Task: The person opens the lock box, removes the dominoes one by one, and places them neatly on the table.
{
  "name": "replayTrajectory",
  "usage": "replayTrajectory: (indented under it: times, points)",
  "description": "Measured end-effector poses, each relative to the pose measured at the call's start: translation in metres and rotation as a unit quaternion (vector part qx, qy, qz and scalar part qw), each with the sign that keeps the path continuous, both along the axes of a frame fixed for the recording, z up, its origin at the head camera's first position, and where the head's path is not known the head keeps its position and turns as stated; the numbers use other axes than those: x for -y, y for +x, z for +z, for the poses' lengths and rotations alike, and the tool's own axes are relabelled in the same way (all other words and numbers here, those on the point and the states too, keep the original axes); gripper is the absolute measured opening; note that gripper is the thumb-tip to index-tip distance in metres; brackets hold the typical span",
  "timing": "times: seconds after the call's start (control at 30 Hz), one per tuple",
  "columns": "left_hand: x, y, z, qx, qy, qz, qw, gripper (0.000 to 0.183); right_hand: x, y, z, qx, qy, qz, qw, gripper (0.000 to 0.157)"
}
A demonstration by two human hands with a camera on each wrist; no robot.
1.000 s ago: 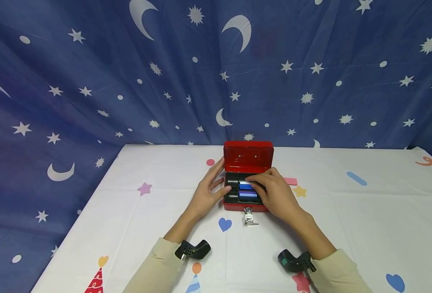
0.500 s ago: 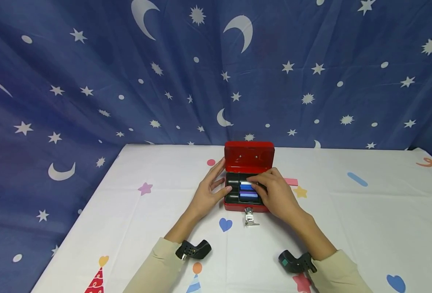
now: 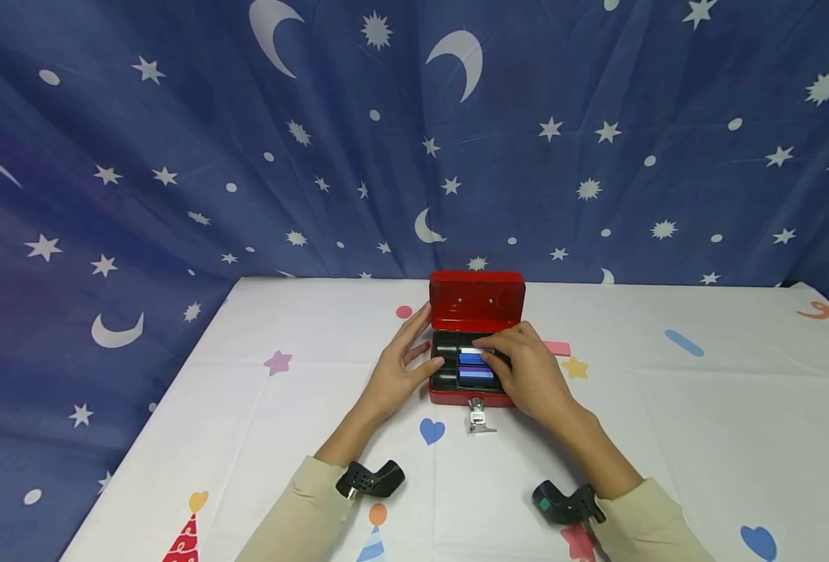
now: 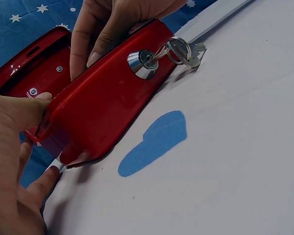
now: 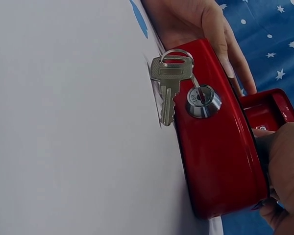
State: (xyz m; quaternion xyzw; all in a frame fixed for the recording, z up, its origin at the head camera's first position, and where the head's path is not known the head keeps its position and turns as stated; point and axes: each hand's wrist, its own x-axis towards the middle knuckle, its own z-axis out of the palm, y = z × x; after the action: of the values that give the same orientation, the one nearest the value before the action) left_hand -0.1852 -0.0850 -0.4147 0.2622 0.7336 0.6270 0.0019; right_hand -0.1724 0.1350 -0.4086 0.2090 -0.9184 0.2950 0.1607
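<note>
A red cash box stands on the white-clothed counter, its lid raised at the back, with keys hanging by their ring at the front lock. Inside sits a black tray, where an upper blue-and-white bar lies just behind a lower blue-and-purple bar, both right of the divider. The right hand bends over the tray's right side, forefinger and thumb appearing to pinch the upper bar; the wrist views hide the contact. The left hand steadies the box's left side, fingers extended and spread, thumb at the rim. The step in hand seems to be seating or lifting that bar; which, I cannot tell. Next calls for a light, level pinch while the left hand keeps the box from sliding.
</note>
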Motion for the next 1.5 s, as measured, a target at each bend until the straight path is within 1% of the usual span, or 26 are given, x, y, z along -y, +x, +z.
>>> replayTrajectory:
  times: [0.37, 0.6, 0.83, 1.13, 1.5]
  points:
    - [0.0002, 0.0009, 0.0005, 0.005, 0.001, 0.002, 1.0000, 0.074, 0.0028, 0.0001, -0.0014, -0.007, -0.004, -0.008, 1.000, 0.024]
    - [0.0000, 0.0005, -0.0017, 0.007, 0.001, 0.005, 1.0000, 0.074, 0.0038, 0.0006, -0.0032, -0.011, -0.010, -0.014, 1.000, 0.025]
    - [-0.0001, -0.0003, -0.0031, 0.010, -0.002, 0.008, 0.9999, 0.074, 0.0042, -0.0001, -0.0051, -0.024, -0.012, -0.016, 1.000, 0.025]
    - [-0.0006, 0.0008, -0.0010, 0.005, -0.001, 0.009, 0.9999, 0.074, 0.0046, 0.0005, -0.0034, -0.051, -0.032, -0.015, 0.998, 0.024]
    - [-0.0001, 0.0005, -0.0017, 0.004, -0.001, 0.008, 1.0000, 0.074, 0.0019, -0.0006, -0.0010, -0.058, -0.048, -0.012, 0.997, 0.024]
